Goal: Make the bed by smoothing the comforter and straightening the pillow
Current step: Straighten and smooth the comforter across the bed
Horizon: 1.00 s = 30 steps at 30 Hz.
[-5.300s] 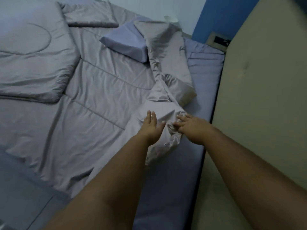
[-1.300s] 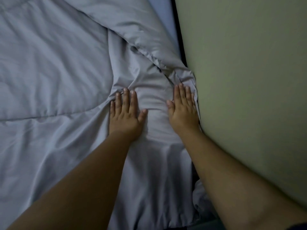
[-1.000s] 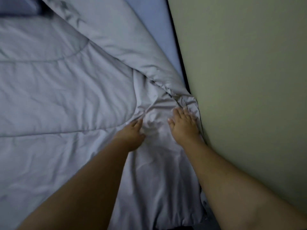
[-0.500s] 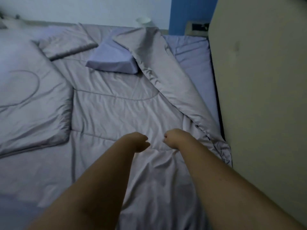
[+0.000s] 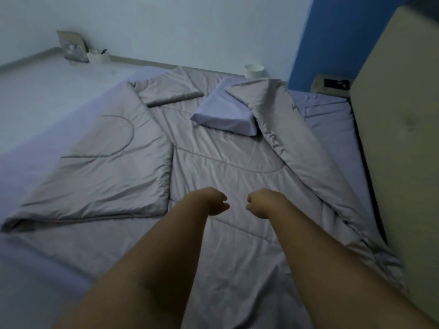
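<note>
Hovering over comforter [image 5: 225,167] | left hand [image 5: 215,204] – fingers curled, empty | right hand [image 5: 262,205] – same | pillow [image 5: 225,117] beyond

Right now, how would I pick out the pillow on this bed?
Start at the blue wall behind the bed's far end. Just in front lies the pillow, partly under the comforter's folded-back flap. It is the only lavender wedge; the surrounding bedding is grey quilted fabric.
</note>
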Each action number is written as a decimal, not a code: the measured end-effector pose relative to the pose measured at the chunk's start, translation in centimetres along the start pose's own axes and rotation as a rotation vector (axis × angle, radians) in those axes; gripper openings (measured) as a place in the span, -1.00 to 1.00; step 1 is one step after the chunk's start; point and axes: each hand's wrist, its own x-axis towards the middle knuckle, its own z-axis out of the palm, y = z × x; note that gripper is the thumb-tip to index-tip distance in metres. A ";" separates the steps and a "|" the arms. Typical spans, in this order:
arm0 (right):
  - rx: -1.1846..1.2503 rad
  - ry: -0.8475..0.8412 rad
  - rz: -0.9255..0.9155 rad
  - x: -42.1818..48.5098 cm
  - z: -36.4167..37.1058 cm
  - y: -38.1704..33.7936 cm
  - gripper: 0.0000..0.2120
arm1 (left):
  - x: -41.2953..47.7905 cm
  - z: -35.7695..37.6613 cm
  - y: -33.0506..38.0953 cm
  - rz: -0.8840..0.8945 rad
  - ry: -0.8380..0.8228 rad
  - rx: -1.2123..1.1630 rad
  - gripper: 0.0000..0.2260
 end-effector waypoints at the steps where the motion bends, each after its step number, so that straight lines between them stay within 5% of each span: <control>1: 0.000 0.002 0.008 0.8 -0.7 -2.2 -0.60 | 0.3 -0.2 -2.5 0.010 -0.007 0.018 -0.54; 9: 0.058 0.036 -0.041 5.1 -6.3 -19.5 -0.60 | 0.7 -2.7 -22.0 -0.022 -0.066 0.190 -0.52; 17: -0.073 0.141 -0.078 6.8 -10.1 -27.2 -0.62 | -1.2 -5.2 -27.8 0.018 0.027 0.059 -0.55; 22: -0.093 0.142 -0.076 8.2 -11.7 -31.1 -0.63 | -0.1 -5.7 -32.8 0.026 -0.046 0.159 -0.53; 30: 0.007 0.167 0.069 14.5 -15.1 -42.0 -0.64 | 4.7 -9.6 -45.3 0.142 0.064 0.232 -0.55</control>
